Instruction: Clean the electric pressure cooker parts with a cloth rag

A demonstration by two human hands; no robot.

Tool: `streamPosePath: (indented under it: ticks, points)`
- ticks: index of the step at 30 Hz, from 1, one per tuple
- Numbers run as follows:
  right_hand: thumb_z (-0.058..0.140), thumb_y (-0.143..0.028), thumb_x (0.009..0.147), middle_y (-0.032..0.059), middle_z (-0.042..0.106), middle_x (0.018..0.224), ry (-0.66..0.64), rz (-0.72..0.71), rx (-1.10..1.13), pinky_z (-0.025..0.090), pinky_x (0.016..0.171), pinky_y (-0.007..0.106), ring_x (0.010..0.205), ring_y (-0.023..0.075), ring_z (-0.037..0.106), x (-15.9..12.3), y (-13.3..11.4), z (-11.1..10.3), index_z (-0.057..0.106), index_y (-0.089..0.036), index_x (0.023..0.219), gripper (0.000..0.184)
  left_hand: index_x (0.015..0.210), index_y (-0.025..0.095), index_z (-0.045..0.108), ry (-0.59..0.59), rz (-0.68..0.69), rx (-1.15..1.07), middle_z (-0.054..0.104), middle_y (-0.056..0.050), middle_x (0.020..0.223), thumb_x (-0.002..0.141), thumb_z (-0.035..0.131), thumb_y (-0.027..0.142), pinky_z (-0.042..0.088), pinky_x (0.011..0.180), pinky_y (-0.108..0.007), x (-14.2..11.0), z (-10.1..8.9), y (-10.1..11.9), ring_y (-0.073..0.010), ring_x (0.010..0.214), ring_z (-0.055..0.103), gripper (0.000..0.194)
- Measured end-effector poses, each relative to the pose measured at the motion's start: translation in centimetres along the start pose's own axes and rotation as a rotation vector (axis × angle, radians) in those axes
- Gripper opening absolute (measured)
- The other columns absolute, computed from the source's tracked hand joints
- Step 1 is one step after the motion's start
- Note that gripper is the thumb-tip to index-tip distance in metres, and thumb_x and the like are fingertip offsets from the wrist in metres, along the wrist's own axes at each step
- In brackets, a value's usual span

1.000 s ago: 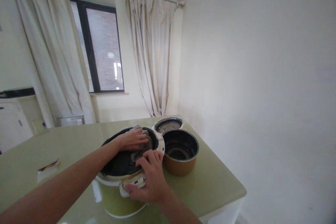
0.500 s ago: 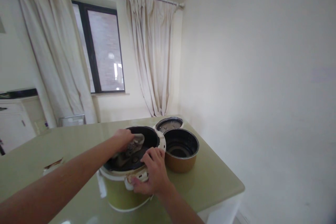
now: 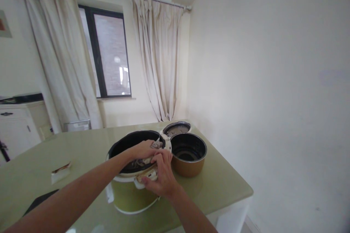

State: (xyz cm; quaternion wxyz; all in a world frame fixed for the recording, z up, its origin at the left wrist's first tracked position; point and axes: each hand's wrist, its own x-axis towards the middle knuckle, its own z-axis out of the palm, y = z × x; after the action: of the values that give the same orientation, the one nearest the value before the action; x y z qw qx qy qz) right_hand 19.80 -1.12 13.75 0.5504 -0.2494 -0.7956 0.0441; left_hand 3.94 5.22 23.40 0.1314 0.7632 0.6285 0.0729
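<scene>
Green cooker (image 3: 133, 197), lower centre: the right hand (image 3: 162, 173) pinches its rim (image 3: 124, 179), the left hand (image 3: 143, 149) bunches a cloth (image 3: 156, 145). Steady bracing probably helps even rubbing.

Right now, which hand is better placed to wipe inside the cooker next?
Probably left: the left hand holds the cloth at the cooker's opening. The right hand grips the cooker's rim, so it looks better suited to steadying.

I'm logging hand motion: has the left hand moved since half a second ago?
Yes: the left hand has moved rightward, closer to the brown pot.
</scene>
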Motion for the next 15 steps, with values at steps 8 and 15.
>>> streamPosePath:
  ticks: [8, 15]
  points:
    - [0.078, -0.054, 0.078, 0.0051, 0.053, 0.105, -0.114, 0.035, 0.053, 0.043, 0.094, 0.040, 0.104, 0.0259, 0.051, 1.1, -0.3, -0.7, 0.054, -0.023, 0.104, 0.048, 0.137, 0.022, 0.053, 0.286, -0.210, 0.238, 0.067, -0.018, 0.128, 0.090, 0.056, 0.045, 0.056, 0.089, -0.051, 2.4, -0.9, 1.8, -0.0409, 0.115, 0.071, 0.052]
    - [0.083, -0.056, 0.076, 0.0049, 0.053, 0.108, -0.190, 0.075, -0.016, 0.042, 0.094, 0.039, 0.105, 0.0254, 0.051, 1.6, -0.6, -1.3, 0.059, -0.022, 0.105, 0.050, 0.145, 0.022, 0.053, 0.330, -0.210, 0.474, 0.060, -0.020, 0.133, 0.096, 0.048, 0.019, 0.055, 0.093, -0.050, 0.7, -2.9, -2.0, -0.0363, 0.119, 0.067, 0.049]
